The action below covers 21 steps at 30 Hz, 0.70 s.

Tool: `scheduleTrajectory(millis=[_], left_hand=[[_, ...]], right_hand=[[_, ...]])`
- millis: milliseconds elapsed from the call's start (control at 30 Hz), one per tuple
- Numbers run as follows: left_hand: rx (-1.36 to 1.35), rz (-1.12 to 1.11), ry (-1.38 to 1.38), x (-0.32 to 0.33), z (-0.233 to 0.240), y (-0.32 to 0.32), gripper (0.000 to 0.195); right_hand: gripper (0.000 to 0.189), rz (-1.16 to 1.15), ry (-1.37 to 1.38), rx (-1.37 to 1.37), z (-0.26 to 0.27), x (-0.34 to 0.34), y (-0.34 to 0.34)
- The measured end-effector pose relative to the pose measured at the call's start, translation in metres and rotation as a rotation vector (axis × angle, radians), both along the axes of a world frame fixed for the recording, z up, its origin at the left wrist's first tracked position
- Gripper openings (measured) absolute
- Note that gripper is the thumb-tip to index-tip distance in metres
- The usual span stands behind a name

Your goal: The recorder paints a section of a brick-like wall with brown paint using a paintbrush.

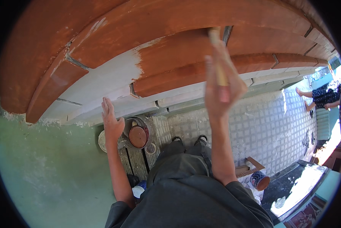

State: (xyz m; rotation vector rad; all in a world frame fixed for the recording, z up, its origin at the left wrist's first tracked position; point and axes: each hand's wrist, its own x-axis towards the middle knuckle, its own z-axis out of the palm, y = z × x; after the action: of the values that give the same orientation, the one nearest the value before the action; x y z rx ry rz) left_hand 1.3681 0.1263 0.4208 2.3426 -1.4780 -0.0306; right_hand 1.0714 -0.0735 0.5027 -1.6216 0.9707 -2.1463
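My right hand [226, 82] is closed around the handle of a paintbrush [222, 75], blurred by motion. The bristle end meets a board of the curved wall [176, 48], close to a dark vertical joint. Reddish-brown paint covers this stretch, and its ragged left edge borders a bare white section [110, 74]. With fingers extended and thumb apart, my left hand [112, 121] is by the lower white ledge [122, 104] and holds nothing. Whether its fingertips touch the ledge I cannot tell. Just right of that hand stands a container of reddish-brown paint [138, 136].
Wooden slats [132, 162] lie under the paint container, beside a roll of tape [150, 148]. A green wall [53, 171] bounds the left. On the tiled floor [261, 125], a cardboard piece [254, 165] lies near a paint tin [259, 181]. Another person [326, 95] is at far right.
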Motion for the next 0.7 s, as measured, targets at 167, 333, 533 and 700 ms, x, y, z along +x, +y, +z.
scheduleTrajectory(millis=[167, 333, 533, 700], left_hand=[[0.023, 0.01, 0.019, 0.001, 0.002, -0.001, 0.096], [0.028, 0.014, 0.027, 0.006, 0.001, 0.004, 0.096], [0.056, 0.037, 0.025, 0.003, 0.002, 0.003, 0.096], [0.069, 0.039, 0.001, 0.002, 0.004, 0.003, 0.096]], right_hand=[[0.027, 0.288, 0.304, -0.142, -0.001, 0.022, 0.013], [0.022, 0.566, 0.218, -0.018, 0.019, 0.024, 0.026], [0.021, 0.238, -0.029, 0.122, 0.007, -0.026, -0.013], [0.021, -0.047, -0.068, 0.045, 0.012, -0.045, -0.01]])
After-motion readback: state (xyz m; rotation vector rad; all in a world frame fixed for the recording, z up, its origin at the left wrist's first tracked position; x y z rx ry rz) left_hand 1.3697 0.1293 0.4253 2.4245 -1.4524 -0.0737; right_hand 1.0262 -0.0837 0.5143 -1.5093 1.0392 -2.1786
